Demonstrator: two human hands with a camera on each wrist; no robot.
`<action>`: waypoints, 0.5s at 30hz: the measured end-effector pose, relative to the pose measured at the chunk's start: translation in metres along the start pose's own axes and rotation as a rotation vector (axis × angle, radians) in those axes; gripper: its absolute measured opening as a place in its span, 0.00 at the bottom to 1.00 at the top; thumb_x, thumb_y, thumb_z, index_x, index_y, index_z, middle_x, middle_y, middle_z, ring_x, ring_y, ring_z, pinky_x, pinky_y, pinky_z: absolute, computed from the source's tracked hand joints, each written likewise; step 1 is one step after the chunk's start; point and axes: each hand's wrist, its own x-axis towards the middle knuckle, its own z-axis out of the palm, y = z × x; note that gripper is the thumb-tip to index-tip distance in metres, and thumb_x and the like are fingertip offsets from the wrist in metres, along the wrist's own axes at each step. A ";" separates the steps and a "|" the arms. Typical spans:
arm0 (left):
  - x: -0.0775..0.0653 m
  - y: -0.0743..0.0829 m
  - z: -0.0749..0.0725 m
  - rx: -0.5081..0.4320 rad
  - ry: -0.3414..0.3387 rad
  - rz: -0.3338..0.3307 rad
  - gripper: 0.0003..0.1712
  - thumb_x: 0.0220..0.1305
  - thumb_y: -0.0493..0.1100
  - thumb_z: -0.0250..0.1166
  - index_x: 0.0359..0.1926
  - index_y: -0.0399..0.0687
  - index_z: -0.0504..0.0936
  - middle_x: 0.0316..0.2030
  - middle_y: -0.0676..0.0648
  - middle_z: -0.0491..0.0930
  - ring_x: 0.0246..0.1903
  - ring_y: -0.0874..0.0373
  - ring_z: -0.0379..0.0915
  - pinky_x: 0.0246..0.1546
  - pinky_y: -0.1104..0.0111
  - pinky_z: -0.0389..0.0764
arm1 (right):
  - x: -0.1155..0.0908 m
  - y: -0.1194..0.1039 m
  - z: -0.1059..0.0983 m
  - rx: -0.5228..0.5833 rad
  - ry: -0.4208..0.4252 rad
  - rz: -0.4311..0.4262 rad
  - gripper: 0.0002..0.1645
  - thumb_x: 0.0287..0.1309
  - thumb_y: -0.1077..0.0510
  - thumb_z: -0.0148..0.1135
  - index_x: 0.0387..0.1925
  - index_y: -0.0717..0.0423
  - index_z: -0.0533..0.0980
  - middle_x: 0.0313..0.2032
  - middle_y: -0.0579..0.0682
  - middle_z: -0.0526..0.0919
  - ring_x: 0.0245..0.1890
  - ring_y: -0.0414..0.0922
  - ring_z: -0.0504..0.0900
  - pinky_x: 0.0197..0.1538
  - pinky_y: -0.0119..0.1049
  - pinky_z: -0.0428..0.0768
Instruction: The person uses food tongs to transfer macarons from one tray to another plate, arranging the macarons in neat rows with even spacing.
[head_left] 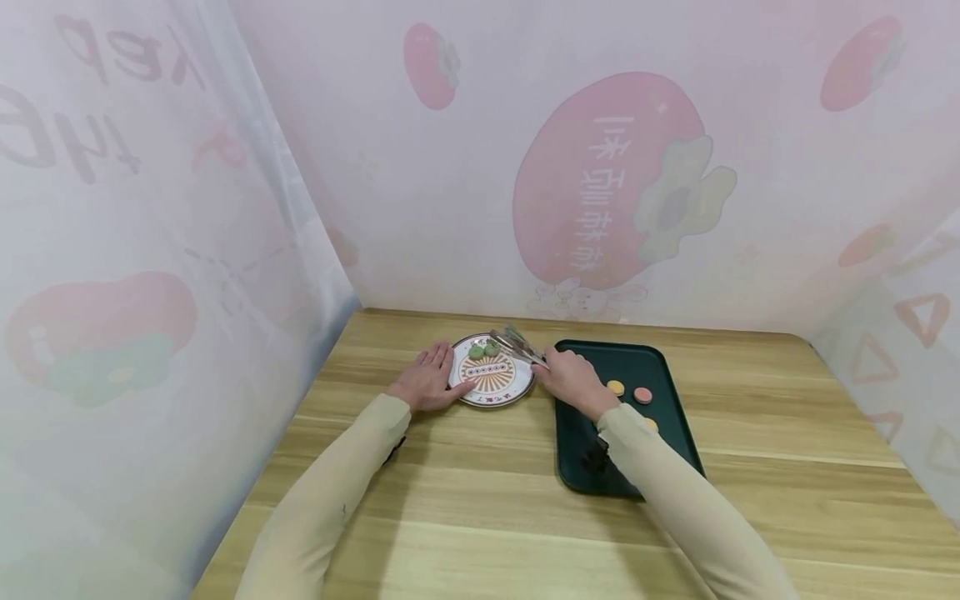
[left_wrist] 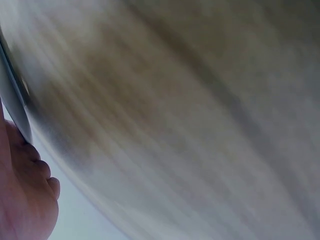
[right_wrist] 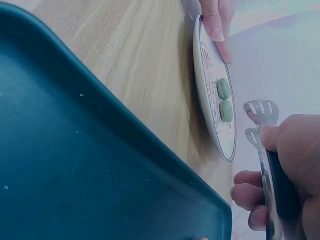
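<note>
My right hand (head_left: 573, 382) grips metal food tongs (head_left: 517, 346) with slotted ends and a dark handle. In the right wrist view the tongs (right_wrist: 265, 135) have their ends apart, with nothing visible between them. They hang over the right side of a round white printed plate (head_left: 491, 401). Two green macarons (right_wrist: 225, 100) lie side by side on that plate. My left hand (head_left: 427, 382) rests at the plate's left rim, fingers extended and thumb over the edge. The left wrist view shows only some fingers (left_wrist: 35, 170) and the blurred table.
A dark green tray (head_left: 630, 358) lies right of the plate, under my right forearm. On it are a pink macaron (head_left: 642, 395) and yellow ones (head_left: 615, 387), partly hidden by the sleeve. Printed curtains (head_left: 465, 208) stand behind and beside the wooden table (head_left: 465, 500).
</note>
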 end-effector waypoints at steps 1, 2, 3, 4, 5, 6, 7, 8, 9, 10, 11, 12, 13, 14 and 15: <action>0.000 0.000 0.000 0.003 -0.001 0.000 0.58 0.66 0.78 0.36 0.76 0.34 0.43 0.77 0.35 0.42 0.77 0.43 0.38 0.77 0.54 0.48 | -0.001 0.000 -0.001 0.004 -0.001 0.000 0.24 0.70 0.45 0.55 0.51 0.62 0.74 0.28 0.51 0.79 0.22 0.44 0.76 0.24 0.34 0.73; -0.001 0.000 -0.001 0.005 -0.004 -0.001 0.58 0.66 0.78 0.36 0.76 0.34 0.43 0.77 0.35 0.42 0.77 0.43 0.38 0.77 0.54 0.48 | -0.003 0.000 -0.003 0.005 -0.001 -0.001 0.24 0.70 0.45 0.55 0.51 0.62 0.74 0.27 0.51 0.79 0.22 0.44 0.76 0.24 0.34 0.72; -0.001 0.001 -0.001 0.007 -0.007 -0.002 0.58 0.66 0.78 0.36 0.76 0.34 0.43 0.77 0.35 0.41 0.77 0.43 0.38 0.77 0.54 0.47 | -0.005 0.000 -0.005 0.008 0.002 -0.002 0.24 0.70 0.45 0.55 0.51 0.62 0.74 0.27 0.51 0.78 0.22 0.44 0.76 0.23 0.34 0.72; -0.001 0.001 -0.002 0.009 -0.006 -0.003 0.59 0.66 0.78 0.35 0.76 0.34 0.43 0.77 0.35 0.41 0.77 0.44 0.38 0.77 0.54 0.47 | -0.007 0.000 -0.007 0.011 0.005 0.000 0.24 0.70 0.45 0.56 0.51 0.62 0.74 0.26 0.51 0.78 0.21 0.44 0.76 0.23 0.34 0.71; -0.001 0.002 -0.002 0.005 -0.004 -0.002 0.59 0.66 0.78 0.35 0.76 0.34 0.43 0.77 0.35 0.41 0.77 0.44 0.38 0.77 0.54 0.47 | -0.009 0.000 -0.008 0.014 0.010 0.003 0.24 0.69 0.45 0.56 0.50 0.62 0.74 0.25 0.50 0.77 0.21 0.44 0.75 0.23 0.34 0.70; -0.002 0.002 -0.003 0.005 -0.003 -0.001 0.59 0.65 0.79 0.34 0.76 0.34 0.43 0.77 0.35 0.41 0.77 0.44 0.38 0.77 0.54 0.47 | -0.011 0.000 -0.010 0.011 0.017 0.003 0.23 0.69 0.45 0.56 0.49 0.62 0.74 0.24 0.50 0.76 0.20 0.44 0.75 0.22 0.34 0.70; -0.001 0.002 -0.003 0.007 -0.003 -0.001 0.59 0.65 0.79 0.34 0.76 0.34 0.43 0.77 0.35 0.41 0.78 0.44 0.37 0.77 0.54 0.47 | -0.013 0.001 -0.011 0.010 0.021 0.004 0.23 0.69 0.45 0.56 0.48 0.61 0.74 0.24 0.50 0.76 0.20 0.44 0.74 0.21 0.34 0.69; -0.001 0.002 -0.003 0.009 -0.005 -0.001 0.60 0.65 0.79 0.33 0.76 0.34 0.43 0.77 0.35 0.41 0.78 0.44 0.37 0.77 0.54 0.46 | -0.015 0.002 -0.012 0.010 0.021 0.003 0.22 0.69 0.44 0.56 0.47 0.61 0.74 0.23 0.50 0.75 0.19 0.44 0.74 0.21 0.33 0.68; -0.001 0.002 -0.003 0.011 -0.005 -0.002 0.60 0.65 0.80 0.32 0.76 0.34 0.43 0.77 0.35 0.41 0.78 0.44 0.37 0.77 0.54 0.46 | -0.017 0.003 -0.014 0.009 0.023 0.003 0.22 0.69 0.44 0.56 0.46 0.60 0.74 0.22 0.50 0.74 0.18 0.44 0.73 0.20 0.33 0.68; -0.001 0.002 -0.003 0.013 -0.005 -0.002 0.60 0.65 0.80 0.32 0.76 0.34 0.43 0.77 0.35 0.41 0.78 0.44 0.37 0.77 0.54 0.46 | -0.019 0.004 -0.015 0.008 0.023 0.001 0.21 0.69 0.44 0.56 0.45 0.60 0.73 0.21 0.50 0.74 0.17 0.44 0.73 0.19 0.33 0.67; -0.001 0.002 -0.002 0.015 -0.008 -0.004 0.60 0.64 0.80 0.32 0.76 0.34 0.43 0.77 0.35 0.41 0.78 0.44 0.37 0.77 0.54 0.46 | -0.021 0.005 -0.015 0.008 0.023 0.001 0.20 0.70 0.44 0.55 0.43 0.59 0.73 0.21 0.50 0.73 0.16 0.44 0.72 0.18 0.33 0.67; -0.001 0.001 -0.002 0.021 -0.011 -0.006 0.60 0.65 0.80 0.31 0.76 0.34 0.43 0.77 0.35 0.41 0.78 0.44 0.37 0.77 0.54 0.46 | -0.023 0.006 -0.016 0.005 0.021 0.000 0.20 0.70 0.44 0.55 0.42 0.58 0.73 0.20 0.50 0.73 0.15 0.44 0.72 0.18 0.33 0.66; -0.001 0.001 -0.002 0.022 -0.013 -0.007 0.60 0.65 0.80 0.32 0.76 0.34 0.43 0.77 0.35 0.40 0.78 0.44 0.36 0.77 0.54 0.46 | -0.026 0.007 -0.017 0.006 0.020 0.000 0.20 0.70 0.44 0.55 0.41 0.58 0.72 0.20 0.50 0.72 0.15 0.44 0.71 0.17 0.33 0.66; -0.001 0.001 -0.002 0.022 -0.014 -0.008 0.60 0.65 0.79 0.32 0.76 0.34 0.43 0.77 0.35 0.41 0.78 0.44 0.37 0.77 0.54 0.46 | -0.028 0.008 -0.019 0.007 0.019 0.000 0.20 0.70 0.43 0.55 0.40 0.57 0.72 0.19 0.50 0.72 0.14 0.44 0.71 0.17 0.32 0.65; -0.001 0.001 -0.002 0.021 -0.014 -0.007 0.60 0.65 0.79 0.33 0.76 0.34 0.43 0.77 0.35 0.41 0.78 0.44 0.37 0.77 0.54 0.46 | -0.031 0.009 -0.020 0.006 0.020 0.003 0.19 0.70 0.43 0.55 0.40 0.57 0.72 0.19 0.49 0.71 0.14 0.43 0.70 0.17 0.32 0.65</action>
